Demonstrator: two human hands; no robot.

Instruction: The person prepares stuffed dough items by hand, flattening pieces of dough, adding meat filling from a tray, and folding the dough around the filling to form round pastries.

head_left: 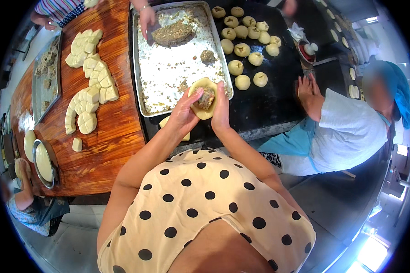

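Between my two hands is a flattened round of dough (196, 86) with a ball of chopped filling (207, 98) in its middle. My left hand (185, 110) cups its left side, with the thumb against the filling. My right hand (220, 109) supports the right edge, fingers pointing up. Both hands are over the near edge of a metal tray (137, 77) scattered with filling crumbs. A mound of filling (173, 34) and a loose filling ball (207, 56) lie in that tray. Pale dough pieces (164, 121) show partly behind my left forearm.
Filled dough balls (242, 49) stand on the black counter to the right. Cut dough (89, 95) lies on the wooden table, near a metal bowl of dough (44, 161) and another tray (41, 86). Co-workers stand right and left; a co-worker's hand (146, 19) reaches into the filling tray.
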